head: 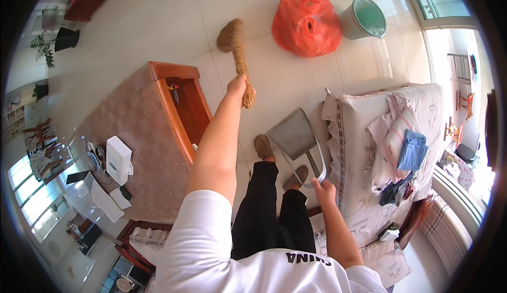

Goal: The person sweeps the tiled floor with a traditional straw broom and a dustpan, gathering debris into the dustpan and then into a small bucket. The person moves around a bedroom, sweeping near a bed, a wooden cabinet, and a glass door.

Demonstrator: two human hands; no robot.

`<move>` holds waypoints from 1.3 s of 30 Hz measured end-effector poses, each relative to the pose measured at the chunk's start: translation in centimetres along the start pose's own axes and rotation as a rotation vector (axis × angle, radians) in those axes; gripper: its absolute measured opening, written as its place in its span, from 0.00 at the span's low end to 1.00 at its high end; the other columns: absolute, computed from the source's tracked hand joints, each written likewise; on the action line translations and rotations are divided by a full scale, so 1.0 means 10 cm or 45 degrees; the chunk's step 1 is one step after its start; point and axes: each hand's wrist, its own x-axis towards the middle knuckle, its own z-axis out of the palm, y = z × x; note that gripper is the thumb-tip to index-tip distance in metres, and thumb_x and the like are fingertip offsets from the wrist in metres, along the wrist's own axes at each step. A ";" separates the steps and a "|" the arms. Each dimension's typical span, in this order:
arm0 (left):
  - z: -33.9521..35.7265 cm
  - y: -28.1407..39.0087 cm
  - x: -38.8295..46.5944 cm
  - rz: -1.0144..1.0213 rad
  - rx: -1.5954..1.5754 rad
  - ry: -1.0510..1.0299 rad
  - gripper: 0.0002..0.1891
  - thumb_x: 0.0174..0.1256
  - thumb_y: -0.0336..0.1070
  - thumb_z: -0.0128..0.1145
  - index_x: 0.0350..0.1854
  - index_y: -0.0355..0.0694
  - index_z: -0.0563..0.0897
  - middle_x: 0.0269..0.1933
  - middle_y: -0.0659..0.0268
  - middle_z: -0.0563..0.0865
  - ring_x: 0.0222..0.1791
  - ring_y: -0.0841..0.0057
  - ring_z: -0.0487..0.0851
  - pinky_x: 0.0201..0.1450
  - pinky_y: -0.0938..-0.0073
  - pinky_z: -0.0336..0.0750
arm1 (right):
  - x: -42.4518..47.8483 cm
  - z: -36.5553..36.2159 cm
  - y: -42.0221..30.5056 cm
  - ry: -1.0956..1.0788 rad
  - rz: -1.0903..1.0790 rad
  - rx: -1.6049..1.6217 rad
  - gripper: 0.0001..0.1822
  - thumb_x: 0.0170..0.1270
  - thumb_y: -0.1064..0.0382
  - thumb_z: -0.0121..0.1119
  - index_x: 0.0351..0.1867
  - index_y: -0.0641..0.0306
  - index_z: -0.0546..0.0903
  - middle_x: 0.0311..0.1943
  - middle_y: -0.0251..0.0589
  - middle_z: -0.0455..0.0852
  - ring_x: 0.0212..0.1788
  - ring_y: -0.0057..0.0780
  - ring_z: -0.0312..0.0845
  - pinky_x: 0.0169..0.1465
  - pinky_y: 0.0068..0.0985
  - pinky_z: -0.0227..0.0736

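Note:
My left hand [238, 87], arm stretched forward, grips the bound handle of a short straw hand broom [239, 53]. The broom's brown head [226, 37] points away from me over the tiled floor and looks slightly blurred. Lower on the right, my right hand [325, 192] holds the looped handle of a grey dustpan [294, 132]. The pan lies in front of my shoes [263, 147], its wide edge facing forward and left. Whether it touches the floor I cannot tell.
Ahead stand a red plastic bag [307, 21] and a green bucket [362, 19]. A wooden-edged table [146, 190] with a white box [118, 160] and papers is at left. To the right, a cloth-covered sofa [356, 134] bears folded clothes [412, 149].

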 end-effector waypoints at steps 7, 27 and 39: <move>-0.52 -1.14 -0.59 0.111 0.832 0.010 0.15 0.64 0.44 0.48 0.49 0.42 0.72 0.26 0.62 0.77 0.18 0.70 0.78 0.17 0.67 0.76 | -0.14 -0.12 -0.05 0.027 -0.022 0.087 0.30 0.52 0.42 0.65 0.20 0.74 0.76 0.14 0.51 0.74 0.18 0.33 0.67 0.28 0.33 0.66; -1.13 -2.08 -2.46 0.024 0.674 -0.015 0.20 0.67 0.38 0.49 0.61 0.44 0.69 0.29 0.63 0.77 0.17 0.76 0.76 0.16 0.73 0.75 | -0.18 -0.19 0.74 0.076 0.069 0.178 0.33 0.50 0.38 0.64 0.17 0.75 0.75 0.14 0.53 0.75 0.20 0.42 0.72 0.31 0.37 0.67; -0.60 -2.88 -2.14 -0.162 0.788 0.022 0.13 0.67 0.43 0.46 0.44 0.40 0.72 0.24 0.61 0.75 0.16 0.71 0.76 0.17 0.70 0.74 | -0.13 -0.34 0.95 -0.014 0.095 0.174 0.33 0.49 0.37 0.64 0.19 0.75 0.76 0.16 0.54 0.76 0.23 0.45 0.75 0.32 0.37 0.68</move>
